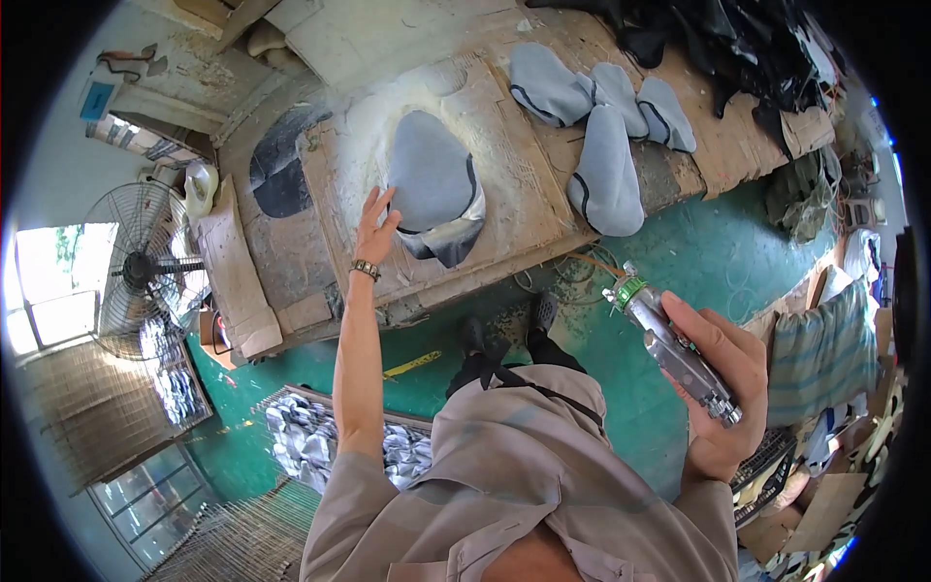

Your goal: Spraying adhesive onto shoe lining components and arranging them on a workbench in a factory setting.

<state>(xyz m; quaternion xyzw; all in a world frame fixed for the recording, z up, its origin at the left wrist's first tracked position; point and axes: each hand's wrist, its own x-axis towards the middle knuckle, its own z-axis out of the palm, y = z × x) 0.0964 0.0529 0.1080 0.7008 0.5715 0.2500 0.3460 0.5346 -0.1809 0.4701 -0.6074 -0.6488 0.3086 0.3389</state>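
Observation:
A rounded grey fabric piece with black edging [429, 167], shaped like a shoe upper, lies on the worktable, and a shiny black flap [454, 241] shows beneath its near end. My left hand [374, 225] is at the left edge of this piece with fingers spread. Its fingertips are against or very near the fabric; I cannot tell which. In my right hand [729, 376], raised off the table's right front, is a metal spray gun [684, 354] with a green ring near its nozzle end. The nozzle points up and leftward, toward the table.
Several similar grey pieces [609, 175] lie at the table's right, with black material [698, 44] heaped beyond them. Pale residue covers the cardboard [519, 184] around the work. A fan [143, 270] stands at the left. Silvery pieces [301, 436] fill a rack below my left arm.

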